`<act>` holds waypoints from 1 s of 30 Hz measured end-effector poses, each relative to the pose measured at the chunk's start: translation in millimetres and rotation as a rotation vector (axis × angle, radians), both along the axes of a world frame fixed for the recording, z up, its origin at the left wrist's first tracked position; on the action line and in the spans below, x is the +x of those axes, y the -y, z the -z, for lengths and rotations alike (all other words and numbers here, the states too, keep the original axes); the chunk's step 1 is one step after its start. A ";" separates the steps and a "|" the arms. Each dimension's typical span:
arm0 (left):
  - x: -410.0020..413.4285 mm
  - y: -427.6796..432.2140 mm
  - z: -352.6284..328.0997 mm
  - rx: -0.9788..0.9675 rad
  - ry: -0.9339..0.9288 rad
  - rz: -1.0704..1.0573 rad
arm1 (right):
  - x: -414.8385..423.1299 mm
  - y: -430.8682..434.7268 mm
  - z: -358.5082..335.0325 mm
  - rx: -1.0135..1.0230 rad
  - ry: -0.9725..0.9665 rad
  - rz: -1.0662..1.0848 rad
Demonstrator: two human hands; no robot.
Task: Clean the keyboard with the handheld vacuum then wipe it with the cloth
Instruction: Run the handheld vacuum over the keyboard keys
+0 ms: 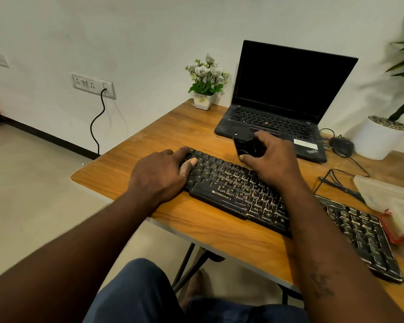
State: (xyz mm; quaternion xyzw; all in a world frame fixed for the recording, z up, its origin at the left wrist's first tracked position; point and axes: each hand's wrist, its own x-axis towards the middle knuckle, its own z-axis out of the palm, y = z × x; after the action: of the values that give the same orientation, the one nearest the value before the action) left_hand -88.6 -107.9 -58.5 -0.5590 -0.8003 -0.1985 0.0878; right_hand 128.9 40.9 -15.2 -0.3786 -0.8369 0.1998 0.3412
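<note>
Keyboard (231, 185) lies flat on the wooden worktop (173, 134), near the front edge. Its long axis runs diag. from far-left to near-right, w/ the spacebar side toward the person.

Left grip (159, 173) rests on the keyboard's left end. Thumb is on the keys, index lies along the far-left corner, fingers mostly straight: pressing down, not clasping.

Right grip (268, 157) is closed round the handheld vacuum (246, 145), a small black cylinder, thumb in front & fingers behind. The vacuum stands roughly upright over the keyboard's far edge, about mid-length. Its lower end is down by the top key row and its upper end leans toward the laptop (287, 89). Can't tell if it touches the keys.

The laptop is open, screen dark, at the back of the worktop. A small flower pot (207, 85) sits to its left, a mouse (342, 145) to its right. A second keyboard (359, 231) lies just beside the first's right end, w/ a pale plastic bag (387, 194) next to it.
</note>
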 end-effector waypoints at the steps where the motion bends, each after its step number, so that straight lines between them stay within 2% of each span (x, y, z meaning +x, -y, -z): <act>1: 0.2 -0.1 0.1 0.003 -0.001 0.000 | 0.8 -0.5 -0.3 -0.013 -0.012 -0.014; 4: -0.8 -0.2 -0.2 0.000 -0.001 -0.002 | 1.4 3.1 0.9 -0.110 -0.048 -0.143; 9: -0.1 -0.4 -0.8 -0.008 -0.005 -0.003 | -0.3 -1.5 -0.1 0.013 0.016 0.029; 13: -1.6 -1.1 -0.1 -0.010 0.001 -0.005 | -4.0 6.4 2.1 -0.061 -0.037 -0.120; 17: -1.1 -1.4 0.6 -0.001 -0.007 -0.004 | -6.1 0.9 -0.2 0.049 0.031 0.048; 22: -2.5 -1.1 1.4 0.012 0.002 0.008 | -0.7 10.1 -1.6 -0.047 -0.019 -0.176; 26: -1.7 -1.2 2.5 0.017 -0.005 0.007 | -3.8 7.9 -2.6 0.063 0.003 -0.036; 30: -3.8 -1.8 3.7 0.019 -0.003 0.007 | -0.8 18.7 -5.6 -0.044 -0.048 -0.259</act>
State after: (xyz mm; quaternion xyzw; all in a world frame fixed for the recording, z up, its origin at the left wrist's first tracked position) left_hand -92.4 -106.1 -62.2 -0.5613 -0.7962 -0.2057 0.0936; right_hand 128.2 22.2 -9.6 -0.2698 -0.8658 0.2696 0.3240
